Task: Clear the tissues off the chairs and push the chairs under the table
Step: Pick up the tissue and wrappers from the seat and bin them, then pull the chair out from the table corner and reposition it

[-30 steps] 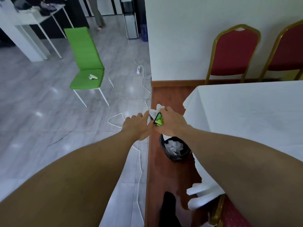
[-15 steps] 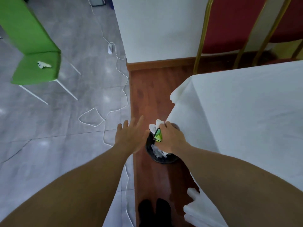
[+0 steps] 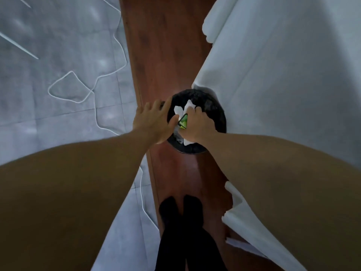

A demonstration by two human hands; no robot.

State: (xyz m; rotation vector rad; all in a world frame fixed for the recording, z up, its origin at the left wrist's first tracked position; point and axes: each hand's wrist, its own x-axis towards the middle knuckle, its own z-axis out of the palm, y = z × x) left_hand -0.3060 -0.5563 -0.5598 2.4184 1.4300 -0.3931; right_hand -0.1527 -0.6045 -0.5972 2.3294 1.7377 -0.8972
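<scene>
Tissues [image 3: 185, 108] now sit bunched in the right hand [image 3: 195, 124], fingers closed on them with a green-black item, lowered from above the bin to its mouth, so the drop looks imminent. Left hand [image 3: 152, 120] spread flat beside the rim. One bin [image 3: 214, 108], one table [image 3: 283, 85], no chairs visible.
</scene>
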